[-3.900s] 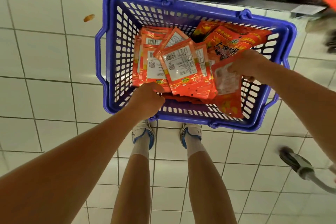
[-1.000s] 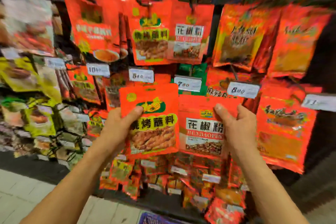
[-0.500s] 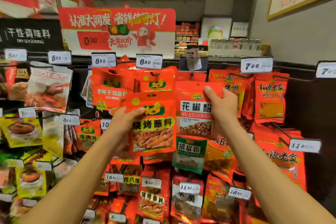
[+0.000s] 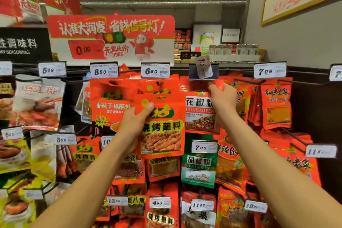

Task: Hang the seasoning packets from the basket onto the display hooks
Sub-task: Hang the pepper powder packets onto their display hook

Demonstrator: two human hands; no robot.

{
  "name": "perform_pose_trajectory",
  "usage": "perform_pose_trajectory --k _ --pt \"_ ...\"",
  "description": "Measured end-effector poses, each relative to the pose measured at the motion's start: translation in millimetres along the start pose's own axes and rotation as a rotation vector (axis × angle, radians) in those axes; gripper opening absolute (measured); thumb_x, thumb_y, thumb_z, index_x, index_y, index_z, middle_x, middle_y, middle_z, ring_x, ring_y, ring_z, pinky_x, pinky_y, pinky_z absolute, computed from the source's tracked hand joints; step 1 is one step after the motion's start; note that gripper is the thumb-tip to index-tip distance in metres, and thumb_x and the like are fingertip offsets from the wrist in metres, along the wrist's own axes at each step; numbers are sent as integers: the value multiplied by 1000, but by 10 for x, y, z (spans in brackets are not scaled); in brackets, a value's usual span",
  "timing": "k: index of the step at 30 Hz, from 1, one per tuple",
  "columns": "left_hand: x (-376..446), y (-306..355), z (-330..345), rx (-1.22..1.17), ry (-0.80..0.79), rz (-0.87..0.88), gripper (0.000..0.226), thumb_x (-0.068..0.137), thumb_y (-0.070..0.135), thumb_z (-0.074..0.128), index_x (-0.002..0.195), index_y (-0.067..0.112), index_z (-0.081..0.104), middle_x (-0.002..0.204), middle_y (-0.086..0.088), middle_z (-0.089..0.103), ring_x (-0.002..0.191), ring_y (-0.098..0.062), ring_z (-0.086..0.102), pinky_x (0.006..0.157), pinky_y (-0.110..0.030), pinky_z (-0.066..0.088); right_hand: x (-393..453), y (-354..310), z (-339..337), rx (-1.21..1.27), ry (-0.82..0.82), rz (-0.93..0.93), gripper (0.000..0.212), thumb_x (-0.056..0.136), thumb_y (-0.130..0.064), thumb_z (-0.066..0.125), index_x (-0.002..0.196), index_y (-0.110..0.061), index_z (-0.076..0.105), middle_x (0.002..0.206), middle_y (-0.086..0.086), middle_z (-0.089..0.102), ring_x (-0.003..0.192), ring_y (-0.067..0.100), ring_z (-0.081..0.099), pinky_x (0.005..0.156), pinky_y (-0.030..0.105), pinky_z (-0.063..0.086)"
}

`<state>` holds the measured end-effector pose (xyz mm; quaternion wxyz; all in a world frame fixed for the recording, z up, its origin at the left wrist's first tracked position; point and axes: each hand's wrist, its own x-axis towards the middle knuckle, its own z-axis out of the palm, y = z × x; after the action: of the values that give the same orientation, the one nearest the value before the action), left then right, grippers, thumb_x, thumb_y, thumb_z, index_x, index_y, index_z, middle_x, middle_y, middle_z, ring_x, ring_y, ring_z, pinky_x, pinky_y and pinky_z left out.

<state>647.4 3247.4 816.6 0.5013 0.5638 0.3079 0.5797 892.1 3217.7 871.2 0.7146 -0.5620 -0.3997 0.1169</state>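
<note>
The left hand [image 4: 132, 124] gripped a barbecue dip packet [image 4: 162, 127] at its left edge, thumb across the front, holding it upright near frame centre. At 2 o'clock from it, the right hand [image 4: 221, 96] pinched the top of a peppercorn powder packet [image 4: 199, 114], raised just below a dark tag holder [image 4: 203, 72] carrying a crooked price slip. Hung packets of the display lay behind both. The basket was outside the view.

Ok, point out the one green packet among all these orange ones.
The green packet hangs below the 7.00 price tag, under the packet the right hand holds up; its neighbours are orange-red.
</note>
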Motion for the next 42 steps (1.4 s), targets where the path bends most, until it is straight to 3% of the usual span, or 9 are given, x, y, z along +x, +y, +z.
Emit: perform_pose_trajectory --k 6,11,16,21,27,31,36,39,42 --pt "160 -22 -30 31 -34 45 19 91 26 72 73 18 71 75 0 75 66 -13 72 54 -20 53 32 -17 34 -60 74 -66 29 80 -29 64 51 -27 60 56 -2 63 58 29 62 59 46 52" --pt "250 -34 -22 -1 -59 30 13 91 29 72 87 17 74 94 -10 79 85 -26 76 68 -32 60 91 -27 69 -189 108 -133 30 83 -26 65 66 -2 62 67 11 69 58 25 56 59 47 51" --pt "267 -19 1 -38 -49 40 18 91 39 72 91 22 78 99 -7 79 92 -24 76 75 -34 59 107 -82 79 -280 86 -181 34 86 -29 68 63 -4 62 58 0 61 53 17 47 47 30 32" --pt "274 -17 4 -36 -45 38 25 90 42 72 97 18 74 98 -7 79 91 -25 77 74 -34 58 122 -60 -6 -146 64 -113 28 80 -29 70 69 -4 67 72 11 72 64 24 63 63 45 54" --pt "314 9 24 -11 -31 50 21 89 40 73 92 19 74 98 -9 79 91 -27 76 84 -42 59 225 6 45 -291 70 -104 41 86 -48 73 67 -13 66 70 0 69 66 21 63 58 33 43" --pt "345 35 31 -23 0 75 23 89 42 73 89 20 73 93 -7 79 86 -24 77 69 -34 59 202 129 40 -306 20 -91 45 92 -54 66 67 -19 53 68 -2 61 62 20 54 54 32 34" --pt "478 120 72 -20 66 91 23 90 41 72 90 19 69 84 -3 79 77 -20 77 59 -28 58 112 195 -57 -282 89 -89 38 94 -52 63 117 -23 56 105 -3 59 96 19 55 76 33 39" --pt "589 159 94 25 120 77 17 92 33 71 83 20 65 74 1 76 69 -17 75 57 -28 58 7 179 -96 -288 153 -232 33 94 -38 63 120 -21 54 113 -2 57 100 17 54 84 33 39" --pt "672 166 102 74 146 61 15 91 26 68 79 19 63 71 0 74 65 -16 72 64 -34 58 -147 148 -72 -303 159 -438 16 91 -24 61 107 -21 59 102 -3 57 86 12 53 77 26 38"
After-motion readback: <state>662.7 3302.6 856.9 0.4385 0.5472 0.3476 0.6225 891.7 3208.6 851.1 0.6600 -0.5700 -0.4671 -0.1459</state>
